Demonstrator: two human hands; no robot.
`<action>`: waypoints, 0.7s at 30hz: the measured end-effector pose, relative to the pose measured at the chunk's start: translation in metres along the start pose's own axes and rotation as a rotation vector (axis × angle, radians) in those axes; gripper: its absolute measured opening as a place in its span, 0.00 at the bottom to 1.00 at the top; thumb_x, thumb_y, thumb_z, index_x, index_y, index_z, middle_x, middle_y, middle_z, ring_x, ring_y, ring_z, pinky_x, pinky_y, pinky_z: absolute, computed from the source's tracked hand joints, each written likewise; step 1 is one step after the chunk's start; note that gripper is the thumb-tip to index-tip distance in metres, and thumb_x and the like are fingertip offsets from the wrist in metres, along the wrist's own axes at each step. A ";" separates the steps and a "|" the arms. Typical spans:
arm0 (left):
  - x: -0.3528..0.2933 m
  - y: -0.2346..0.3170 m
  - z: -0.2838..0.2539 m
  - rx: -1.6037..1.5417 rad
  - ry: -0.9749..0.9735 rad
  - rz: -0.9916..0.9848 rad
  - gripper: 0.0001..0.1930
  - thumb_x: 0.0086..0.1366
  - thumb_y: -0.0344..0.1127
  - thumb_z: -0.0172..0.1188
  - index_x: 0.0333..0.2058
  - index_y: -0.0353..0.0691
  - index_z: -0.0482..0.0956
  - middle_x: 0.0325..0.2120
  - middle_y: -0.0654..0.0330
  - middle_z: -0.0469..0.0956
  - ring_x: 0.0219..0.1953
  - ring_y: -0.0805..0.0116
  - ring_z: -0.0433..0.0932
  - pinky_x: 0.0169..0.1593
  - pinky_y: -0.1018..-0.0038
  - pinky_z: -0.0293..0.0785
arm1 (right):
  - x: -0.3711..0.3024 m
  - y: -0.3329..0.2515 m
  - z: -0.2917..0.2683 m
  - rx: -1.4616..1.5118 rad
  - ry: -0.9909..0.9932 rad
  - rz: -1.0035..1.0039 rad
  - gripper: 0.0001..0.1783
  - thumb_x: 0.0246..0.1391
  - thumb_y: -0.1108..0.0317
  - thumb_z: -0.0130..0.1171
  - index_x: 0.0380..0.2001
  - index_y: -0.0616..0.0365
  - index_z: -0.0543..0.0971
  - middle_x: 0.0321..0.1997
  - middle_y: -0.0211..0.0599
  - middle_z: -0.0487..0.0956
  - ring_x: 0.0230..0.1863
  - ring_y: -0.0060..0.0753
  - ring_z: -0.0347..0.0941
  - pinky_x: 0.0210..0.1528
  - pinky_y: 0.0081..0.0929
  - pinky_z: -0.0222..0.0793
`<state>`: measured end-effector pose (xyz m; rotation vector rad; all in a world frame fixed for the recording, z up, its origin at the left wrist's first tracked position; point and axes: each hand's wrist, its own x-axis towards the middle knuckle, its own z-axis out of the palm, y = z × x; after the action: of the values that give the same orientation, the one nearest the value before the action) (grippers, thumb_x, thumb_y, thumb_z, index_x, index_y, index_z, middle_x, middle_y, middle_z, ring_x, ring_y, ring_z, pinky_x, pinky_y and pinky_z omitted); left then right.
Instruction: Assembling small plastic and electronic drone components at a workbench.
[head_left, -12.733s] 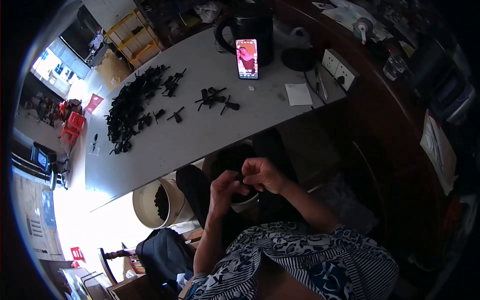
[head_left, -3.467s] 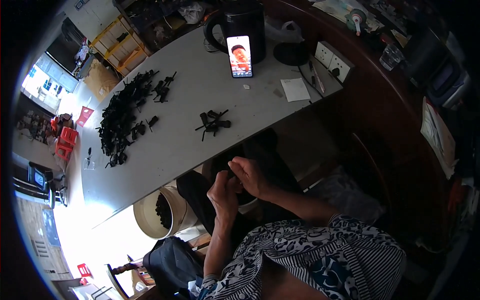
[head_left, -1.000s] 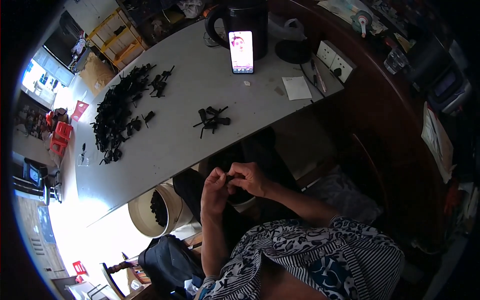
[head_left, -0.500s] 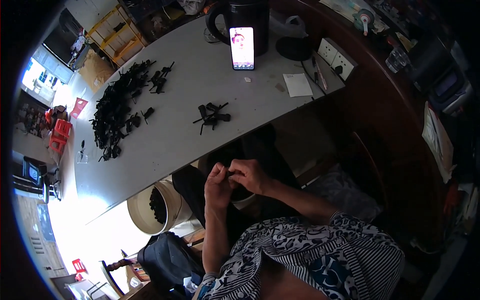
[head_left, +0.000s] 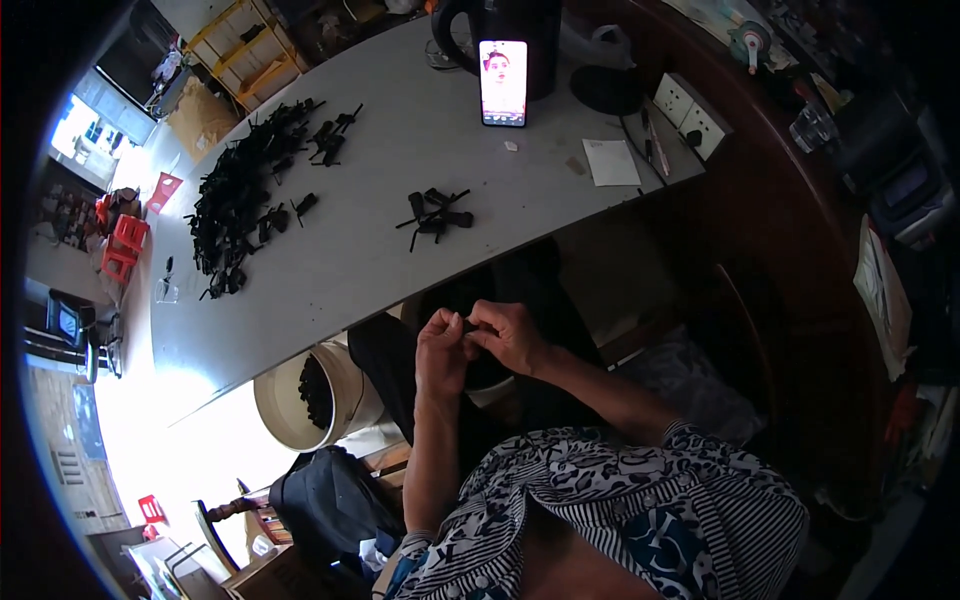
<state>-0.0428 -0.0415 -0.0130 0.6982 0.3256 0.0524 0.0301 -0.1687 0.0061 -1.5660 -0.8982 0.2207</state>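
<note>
Both hands meet over my lap, just past the table's near edge. My left hand is closed, thumb and fingers pinched around a small dark piece. From the other side my right hand grips the same piece with its fingertips. Most of it is hidden by the fingers, so its shape does not show. Nearest to them on the grey table lies a small cluster of black parts with thin stems. Farther left spreads a large heap of similar black parts.
A lit phone leans against a dark jug. White paper, pens and a socket strip are at the table's right. Below the near edge stands a cream bucket with black pieces inside. A dark bag sits beside it.
The view has shifted a little, so the table's things appear slightly higher and farther right. My fingers have moved slightly around the small piece; both hands remain together over my lap.
</note>
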 end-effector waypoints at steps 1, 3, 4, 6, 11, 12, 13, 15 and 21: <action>0.000 -0.001 0.000 0.013 0.027 0.052 0.07 0.63 0.33 0.49 0.25 0.43 0.67 0.22 0.65 0.71 0.22 0.76 0.68 0.25 0.81 0.63 | 0.001 -0.001 0.001 0.002 -0.002 -0.003 0.11 0.40 0.80 0.57 0.22 0.62 0.64 0.19 0.38 0.66 0.19 0.30 0.63 0.22 0.26 0.60; 0.001 -0.003 0.015 0.011 0.139 0.079 0.08 0.62 0.30 0.50 0.23 0.43 0.66 0.19 0.66 0.69 0.18 0.76 0.66 0.22 0.81 0.62 | -0.001 -0.005 0.002 0.007 0.036 0.031 0.10 0.40 0.81 0.56 0.22 0.62 0.64 0.20 0.41 0.67 0.20 0.36 0.65 0.22 0.27 0.61; 0.001 -0.005 0.021 0.011 0.249 0.106 0.10 0.61 0.28 0.51 0.20 0.42 0.66 0.15 0.66 0.68 0.14 0.76 0.65 0.19 0.82 0.60 | -0.003 -0.004 0.002 0.008 0.033 0.033 0.10 0.40 0.81 0.56 0.22 0.62 0.64 0.20 0.41 0.67 0.20 0.36 0.65 0.22 0.27 0.61; 0.004 -0.014 0.019 0.007 0.300 0.128 0.10 0.60 0.27 0.51 0.19 0.43 0.66 0.14 0.67 0.67 0.13 0.76 0.64 0.18 0.82 0.59 | -0.005 -0.002 0.003 -0.070 0.048 0.020 0.10 0.40 0.80 0.56 0.22 0.62 0.64 0.21 0.43 0.68 0.20 0.38 0.66 0.22 0.29 0.61; 0.008 -0.026 0.017 -0.005 0.432 0.217 0.12 0.58 0.28 0.53 0.17 0.45 0.65 0.13 0.69 0.65 0.12 0.79 0.61 0.14 0.83 0.53 | -0.010 0.003 0.009 -0.058 0.031 0.081 0.10 0.41 0.78 0.57 0.22 0.63 0.64 0.22 0.45 0.69 0.22 0.44 0.68 0.22 0.31 0.62; 0.009 -0.027 0.013 -0.009 0.438 0.221 0.12 0.58 0.28 0.53 0.17 0.45 0.65 0.13 0.69 0.65 0.12 0.79 0.61 0.14 0.83 0.53 | -0.009 0.003 0.009 -0.088 -0.001 0.115 0.10 0.42 0.76 0.57 0.22 0.63 0.64 0.22 0.45 0.69 0.23 0.46 0.69 0.22 0.33 0.63; 0.011 -0.028 0.006 -0.055 0.442 0.160 0.09 0.59 0.30 0.53 0.20 0.44 0.66 0.13 0.69 0.65 0.12 0.79 0.61 0.14 0.83 0.54 | -0.006 0.010 0.008 -0.086 -0.010 0.114 0.10 0.42 0.76 0.57 0.22 0.63 0.64 0.22 0.45 0.69 0.23 0.46 0.69 0.22 0.33 0.63; 0.013 -0.023 0.007 -0.098 0.437 0.097 0.07 0.60 0.32 0.53 0.23 0.44 0.67 0.14 0.69 0.66 0.11 0.78 0.60 0.15 0.83 0.55 | 0.013 0.026 0.002 -0.331 -0.144 0.090 0.10 0.41 0.72 0.60 0.22 0.61 0.68 0.19 0.41 0.70 0.21 0.43 0.70 0.22 0.33 0.64; 0.021 -0.039 -0.063 1.154 0.456 0.246 0.17 0.58 0.33 0.52 0.47 0.38 0.68 0.26 0.57 0.74 0.32 0.74 0.73 0.31 0.79 0.69 | 0.098 0.009 -0.005 -0.747 0.184 -0.117 0.17 0.37 0.67 0.65 0.29 0.59 0.69 0.33 0.42 0.69 0.37 0.45 0.68 0.33 0.35 0.67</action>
<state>-0.0444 -0.0294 -0.0889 1.8811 0.7171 0.2724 0.1032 -0.1084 0.0333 -2.1604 -0.9763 -0.3845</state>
